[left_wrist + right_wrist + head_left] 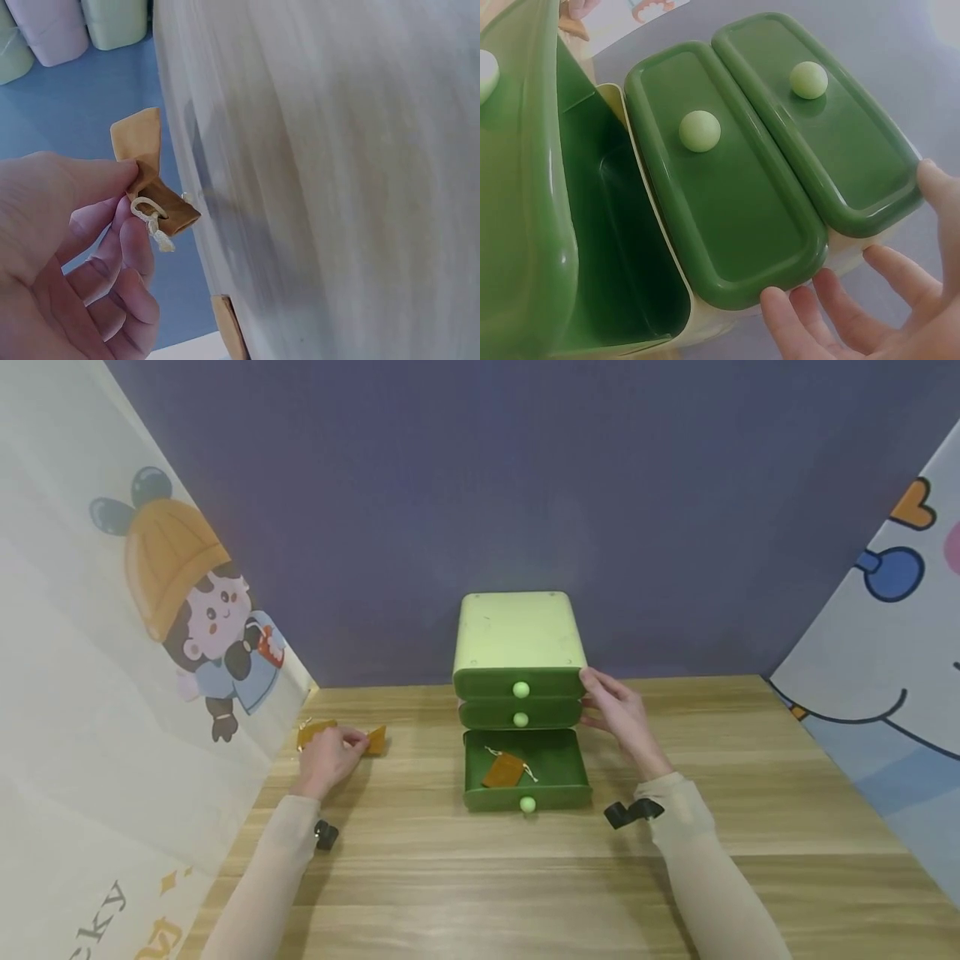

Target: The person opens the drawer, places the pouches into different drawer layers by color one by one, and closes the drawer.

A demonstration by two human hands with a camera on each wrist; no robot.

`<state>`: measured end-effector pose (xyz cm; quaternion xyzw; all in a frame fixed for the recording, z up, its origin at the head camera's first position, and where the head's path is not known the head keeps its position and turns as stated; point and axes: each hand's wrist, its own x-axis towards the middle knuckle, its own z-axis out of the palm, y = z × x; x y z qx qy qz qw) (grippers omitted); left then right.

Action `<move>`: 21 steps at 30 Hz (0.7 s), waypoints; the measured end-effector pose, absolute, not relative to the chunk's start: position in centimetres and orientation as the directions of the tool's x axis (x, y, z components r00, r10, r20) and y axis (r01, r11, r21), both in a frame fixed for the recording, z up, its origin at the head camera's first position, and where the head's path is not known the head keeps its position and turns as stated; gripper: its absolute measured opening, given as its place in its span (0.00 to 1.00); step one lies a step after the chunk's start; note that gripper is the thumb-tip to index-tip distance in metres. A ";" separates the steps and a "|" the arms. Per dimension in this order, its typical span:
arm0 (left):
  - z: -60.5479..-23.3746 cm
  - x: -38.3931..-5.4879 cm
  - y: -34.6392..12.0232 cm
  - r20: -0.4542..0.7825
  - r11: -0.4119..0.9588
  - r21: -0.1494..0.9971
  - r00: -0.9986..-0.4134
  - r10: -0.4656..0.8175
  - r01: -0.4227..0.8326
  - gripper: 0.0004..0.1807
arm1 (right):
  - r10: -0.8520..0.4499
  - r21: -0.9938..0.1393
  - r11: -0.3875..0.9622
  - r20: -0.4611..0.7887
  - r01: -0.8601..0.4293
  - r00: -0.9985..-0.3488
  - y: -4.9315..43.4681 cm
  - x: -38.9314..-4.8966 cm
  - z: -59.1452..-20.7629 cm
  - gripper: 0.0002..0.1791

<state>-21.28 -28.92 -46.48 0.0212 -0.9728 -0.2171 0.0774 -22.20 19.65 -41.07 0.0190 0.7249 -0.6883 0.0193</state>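
My left hand [328, 760] pinches a small tan drawstring pouch [142, 161] between thumb and fingers, its white cord hanging free. Another tan pouch [315, 731] lies on the table beside that hand, partly hidden by it. A mini drawer cabinet [521, 628] has a light green body and three dark green drawers. Its bottom drawer [555, 756] is pulled out, with one tan pouch [504, 771] inside; the upper two are closed. At the cabinet's right side, my right hand [622, 718] rests spread fingers against the edges of the two closed drawers.
The cabinet stands on a wood-grain table [420, 893] in front of a dark blue back wall [375, 527]. Printed cartoon panels flank the table at left and right. Round light green knobs [528, 805] stick out from the drawers.
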 end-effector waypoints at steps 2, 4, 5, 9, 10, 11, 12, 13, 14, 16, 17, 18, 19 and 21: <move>-46.4 -21.2 -28.7 0.145 0.905 0.425 -0.987 -0.075 -0.006 0.12 | 0.003 -0.997 0.054 -0.056 0.056 -0.998 19.6 -22.3 -41.0 0.47; -46.4 -21.2 -28.6 0.149 0.905 0.426 -0.986 -0.074 -0.003 0.12 | 0.004 -0.997 0.056 -0.057 0.057 -0.998 19.6 -22.3 -41.0 0.48; -46.4 -21.1 -28.5 0.149 0.904 0.427 -0.986 -0.070 0.000 0.12 | 0.004 -0.997 0.056 -0.057 0.057 -0.998 19.7 -22.3 -41.0 0.48; -46.2 -21.0 -28.4 0.152 0.903 0.429 -0.987 -0.060 0.011 0.12 | 0.001 -0.997 0.059 -0.055 0.055 -0.999 19.6 -22.2 -41.0 0.47; -46.2 -20.9 -28.4 0.153 0.904 0.427 -0.987 -0.056 0.015 0.12 | 0.000 -0.997 0.060 -0.055 0.055 -0.999 19.6 -22.2 -41.0 0.47; -46.2 -20.9 -28.4 0.154 0.904 0.427 -0.987 -0.053 0.018 0.12 | 0.001 -0.997 0.059 -0.055 0.055 -0.998 19.6 -22.2 -41.0 0.47; -46.2 -20.8 -28.4 0.156 0.905 0.425 -0.986 -0.052 0.020 0.11 | 0.001 -0.997 0.059 -0.057 0.057 -0.998 19.6 -22.1 -41.0 0.47; -46.2 -20.8 -28.4 0.157 0.906 0.422 -0.986 -0.050 0.022 0.11 | 0.002 -0.997 0.058 -0.058 0.058 -0.998 19.6 -22.1 -41.0 0.46; -46.2 -20.7 -28.5 0.159 0.907 0.420 -0.986 -0.045 0.026 0.11 | 0.002 -0.997 0.057 -0.059 0.059 -0.998 19.6 -22.1 -41.1 0.46; -46.2 -20.6 -28.4 0.166 0.909 0.415 -0.985 -0.046 0.028 0.10 | 0.002 -0.997 0.056 -0.059 0.059 -0.998 19.6 -22.1 -41.1 0.46; -46.2 -20.6 -28.4 0.169 0.909 0.417 -0.985 -0.045 0.030 0.10 | -0.001 -0.997 0.055 -0.059 0.059 -0.998 19.6 -22.1 -41.1 0.46; -46.2 -20.5 -28.4 0.172 0.909 0.416 -0.984 -0.043 0.033 0.10 | -0.002 -0.997 0.054 -0.059 0.058 -0.998 19.6 -22.1 -41.1 0.46; -46.2 -20.5 -28.3 0.177 0.909 0.416 -0.983 -0.040 0.038 0.10 | -0.003 -0.997 0.053 -0.058 0.057 -0.998 19.7 -22.2 -41.1 0.46; -46.1 -20.4 -28.1 0.183 0.907 0.418 -0.982 -0.039 0.042 0.10 | -0.005 -0.997 0.054 -0.056 0.056 -0.998 19.7 -22.2 -41.1 0.47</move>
